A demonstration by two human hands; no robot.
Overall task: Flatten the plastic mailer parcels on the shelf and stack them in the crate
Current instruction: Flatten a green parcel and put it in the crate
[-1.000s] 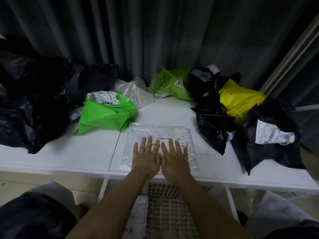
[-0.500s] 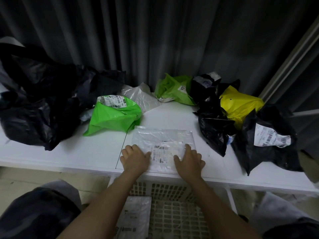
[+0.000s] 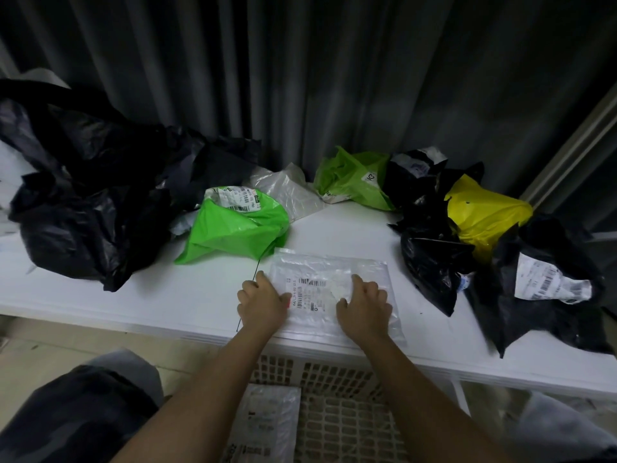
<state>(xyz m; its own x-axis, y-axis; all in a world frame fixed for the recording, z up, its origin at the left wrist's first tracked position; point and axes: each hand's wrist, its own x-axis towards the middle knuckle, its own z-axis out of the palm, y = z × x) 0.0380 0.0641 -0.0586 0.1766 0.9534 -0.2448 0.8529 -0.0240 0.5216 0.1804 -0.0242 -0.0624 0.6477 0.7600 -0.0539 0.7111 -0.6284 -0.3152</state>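
Two hands sit on the clear mailer [image 3: 329,289] at the shelf [image 3: 350,228] front edge: left hand [image 3: 262,304] and right hand [image 3: 364,307] curl fingers at its sides, seemingly gripping it. Judgement: lift both sides level, keep it flat, lower into the crate [image 3: 347,412] onto the mailer already there [image 3: 267,419].

The white crate [image 3: 337,406] under the shelf [image 3: 200,305] runs off the bottom edge; the label print on the clear mailer [image 3: 329,289] is too small to read.
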